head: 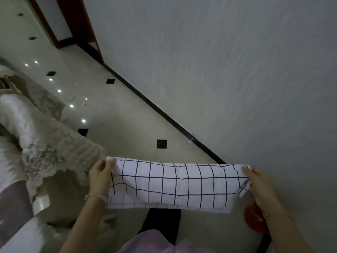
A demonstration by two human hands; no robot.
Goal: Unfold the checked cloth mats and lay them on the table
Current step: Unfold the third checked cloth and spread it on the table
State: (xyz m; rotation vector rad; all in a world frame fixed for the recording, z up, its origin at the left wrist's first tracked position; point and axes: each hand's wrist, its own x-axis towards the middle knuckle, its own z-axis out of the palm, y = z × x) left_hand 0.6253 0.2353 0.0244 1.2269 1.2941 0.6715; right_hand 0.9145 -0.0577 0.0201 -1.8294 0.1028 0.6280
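Observation:
A white cloth mat with dark grid lines (175, 185) is stretched in the air in front of me, partly folded lengthwise so it forms a long band. My left hand (101, 177) pinches its left end between thumb and fingers. The right end is pinched by my right hand (259, 185), where a small corner of cloth hangs down. The mat hangs above the floor, touching nothing else. No table shows in this view.
A sofa with a lace-edged cover (45, 148) stands at the left. A grey wall (237, 79) with a black skirting fills the right. Glossy tiled floor (118, 125) lies between. A red object (255, 220) sits low under my right wrist. A doorway (73, 24) is far back.

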